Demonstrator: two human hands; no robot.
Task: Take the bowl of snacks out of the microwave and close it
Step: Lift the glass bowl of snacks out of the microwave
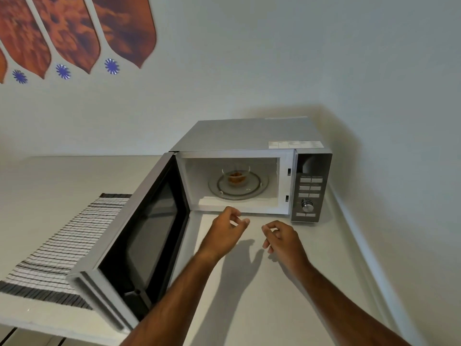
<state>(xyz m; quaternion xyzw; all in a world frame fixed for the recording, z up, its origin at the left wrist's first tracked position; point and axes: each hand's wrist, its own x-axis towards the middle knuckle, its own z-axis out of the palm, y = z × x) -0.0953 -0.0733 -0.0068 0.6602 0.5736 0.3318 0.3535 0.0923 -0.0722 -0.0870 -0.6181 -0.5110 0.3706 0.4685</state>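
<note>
A silver microwave [249, 136] stands on a pale counter against the wall. Its door [139, 236] hangs wide open toward me on the left. Inside, a clear glass bowl [235, 177] holding brown snacks sits on the round glass turntable [259, 188]. My left hand [225, 231] hovers just in front of the cavity's lower edge, fingers loosely curled and holding nothing. My right hand [282, 239] floats beside it over the counter, a little nearer to me, fingers also apart and bare.
A striped woven mat [62, 243] lies on the counter left of the open door. The control panel [310, 193] with buttons and a knob is on the microwave's right side. A wall runs close along the right. The counter's front edge [50, 328] is at lower left.
</note>
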